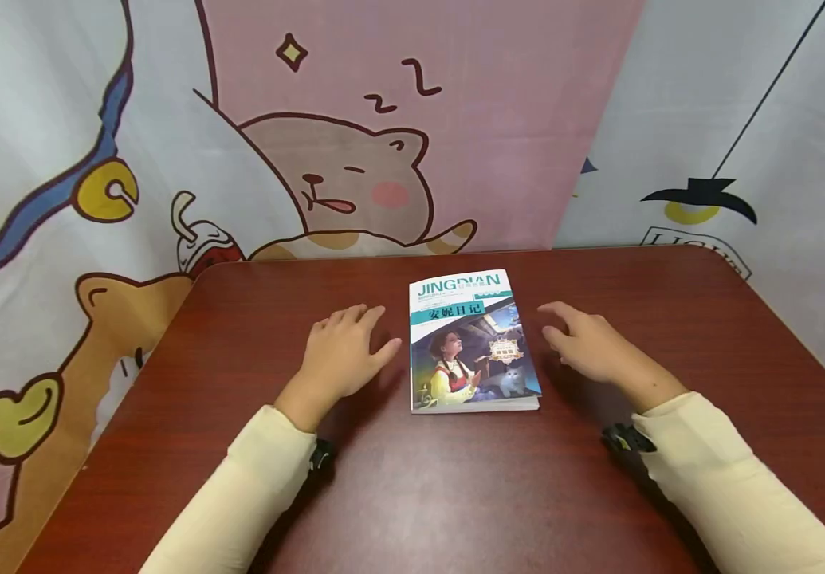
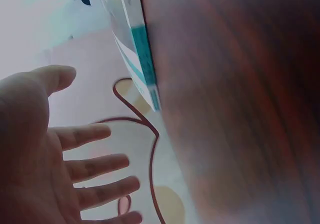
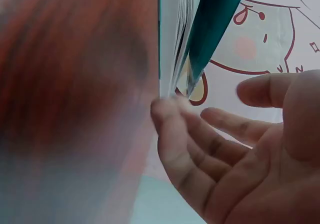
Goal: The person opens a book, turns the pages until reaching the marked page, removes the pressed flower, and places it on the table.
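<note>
Resting on the dark red table [image 1: 455,494], our paperback book [image 1: 471,343] lies flat and closed, cover up, between both hands. Our left hand [image 1: 343,351] hovers just beside its spine with fingers relaxed, holding nothing; our right hand [image 1: 587,343] has its fingertips [image 3: 167,109] at the page edge, seemingly ready to lift.

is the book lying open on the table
No, the book lies closed, front cover up, on the table in the head view.
</note>
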Tool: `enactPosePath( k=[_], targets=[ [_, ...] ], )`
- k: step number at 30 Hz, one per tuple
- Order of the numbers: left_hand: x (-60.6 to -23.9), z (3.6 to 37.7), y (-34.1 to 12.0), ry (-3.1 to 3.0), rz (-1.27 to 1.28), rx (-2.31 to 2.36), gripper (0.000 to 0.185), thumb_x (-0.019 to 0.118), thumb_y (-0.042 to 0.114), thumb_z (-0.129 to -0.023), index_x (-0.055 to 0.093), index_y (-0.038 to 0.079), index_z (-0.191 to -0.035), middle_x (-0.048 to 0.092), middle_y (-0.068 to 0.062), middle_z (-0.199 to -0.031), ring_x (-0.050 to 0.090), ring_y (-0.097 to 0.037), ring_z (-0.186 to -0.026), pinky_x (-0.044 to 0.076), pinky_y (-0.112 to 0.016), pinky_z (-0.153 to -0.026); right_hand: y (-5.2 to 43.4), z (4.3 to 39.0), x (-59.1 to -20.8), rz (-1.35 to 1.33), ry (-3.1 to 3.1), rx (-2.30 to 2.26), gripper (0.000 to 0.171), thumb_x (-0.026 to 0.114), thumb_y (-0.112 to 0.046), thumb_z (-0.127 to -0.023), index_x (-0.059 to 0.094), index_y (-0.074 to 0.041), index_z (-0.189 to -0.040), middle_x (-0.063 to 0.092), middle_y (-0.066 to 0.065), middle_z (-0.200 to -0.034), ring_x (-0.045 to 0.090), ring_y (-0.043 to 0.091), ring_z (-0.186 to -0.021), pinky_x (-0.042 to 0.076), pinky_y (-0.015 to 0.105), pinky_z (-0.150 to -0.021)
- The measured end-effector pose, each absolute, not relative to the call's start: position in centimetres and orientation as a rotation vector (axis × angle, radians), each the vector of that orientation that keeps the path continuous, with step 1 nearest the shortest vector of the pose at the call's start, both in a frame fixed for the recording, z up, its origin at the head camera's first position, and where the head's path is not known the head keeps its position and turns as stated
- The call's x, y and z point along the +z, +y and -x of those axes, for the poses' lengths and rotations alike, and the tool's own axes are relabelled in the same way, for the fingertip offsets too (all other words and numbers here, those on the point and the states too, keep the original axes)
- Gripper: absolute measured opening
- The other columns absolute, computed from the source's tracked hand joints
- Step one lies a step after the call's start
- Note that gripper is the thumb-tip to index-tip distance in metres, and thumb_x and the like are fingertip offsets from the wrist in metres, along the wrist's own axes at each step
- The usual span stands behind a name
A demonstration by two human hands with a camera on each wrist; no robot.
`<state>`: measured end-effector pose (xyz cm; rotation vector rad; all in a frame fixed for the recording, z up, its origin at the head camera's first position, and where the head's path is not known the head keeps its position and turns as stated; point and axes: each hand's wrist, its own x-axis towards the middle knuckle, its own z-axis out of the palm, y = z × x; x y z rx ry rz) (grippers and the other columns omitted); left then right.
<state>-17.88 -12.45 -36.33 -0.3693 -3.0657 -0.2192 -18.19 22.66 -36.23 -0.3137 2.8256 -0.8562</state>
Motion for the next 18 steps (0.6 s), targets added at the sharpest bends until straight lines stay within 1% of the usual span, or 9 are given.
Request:
enactPosePath(
  k=[2, 3, 4, 10, 16, 18],
  targets=[
    [-36.3, 17.5, -11.7, -3.057, 0.417, -0.213, 0.067, 0.051, 0.062, -0.094, 0.048, 0.022, -0.148, 0.053, -0.011, -0.147, 0.052, -0.036, -0.133, 0.041, -0.06, -0.107, 22.9, 18.1, -36.5, 0.299, 2.731, -0.933, 0.048, 0.043, -0.017, -0.104, 0.038, -0.003, -0.149, 0.068, 0.017, -0.086, 0.065, 0.026, -0.067, 0.055, 0.04, -0.063],
    [-36.3, 17.3, -11.4, -3.055, 0.444, -0.217, 0.067, 0.052, 0.062, -0.094, 0.049, 0.022, -0.148, 0.055, -0.01, -0.145, 0.054, -0.036, -0.131, 0.042, -0.059, -0.106, 23.0, 18.1, -36.7, 0.288, 2.674, -0.975, 0.049, 0.043, -0.014, -0.103, 0.036, -0.002, -0.15, 0.066, 0.014, -0.081, 0.062, 0.022, -0.06, 0.053, 0.036, -0.058],
    [-36.2, 17.1, -11.1, -3.055, 0.473, -0.221, 0.066, 0.053, 0.062, -0.094, 0.05, 0.022, -0.147, 0.056, -0.01, -0.144, 0.056, -0.035, -0.129, 0.044, -0.059, -0.105, 23.1, 18.0, -36.8, 0.284, 2.625, -1.01, 0.049, 0.042, -0.012, -0.103, 0.035, -0.001, -0.15, 0.066, 0.013, -0.082, 0.062, 0.021, -0.058, 0.054, 0.035, -0.056],
    [-35.6, 15.8, -9.6, -3.114, 0.61, -0.181, 0.071, 0.056, 0.066, -0.091, 0.051, 0.023, -0.147, 0.057, -0.007, -0.142, 0.06, -0.031, -0.125, 0.047, -0.058, -0.101, 23.1, 18.1, -37.4, 0.245, 2.37, -1.205, 0.056, 0.042, -0.01, -0.103, 0.024, -0.002, -0.156, 0.064, 0.018, -0.085, 0.065, 0.026, -0.055, 0.057, 0.043, -0.053],
    [-35.7, 15.0, -8.2, -3.133, 0.792, -0.109, 0.076, 0.059, 0.069, -0.088, 0.048, 0.025, -0.149, 0.058, -0.008, -0.139, 0.064, -0.03, -0.115, 0.051, -0.053, -0.094, 23.1, 18.3, -38.0, 0.24, 2.164, -1.311, 0.066, 0.049, -0.016, -0.104, 0.014, -0.005, -0.159, 0.062, 0.017, -0.089, 0.067, 0.026, -0.057, 0.059, 0.047, -0.055],
    [-36.0, 14.9, -7.8, -3.135, 0.833, -0.101, 0.078, 0.06, 0.07, -0.087, 0.046, 0.025, -0.15, 0.056, -0.008, -0.141, 0.064, -0.03, -0.114, 0.052, -0.053, -0.093, 23.2, 18.3, -38.2, 0.242, 2.128, -1.326, 0.07, 0.051, -0.019, -0.104, 0.011, -0.006, -0.16, 0.062, 0.017, -0.09, 0.067, 0.026, -0.057, 0.059, 0.048, -0.055]
  ],
)
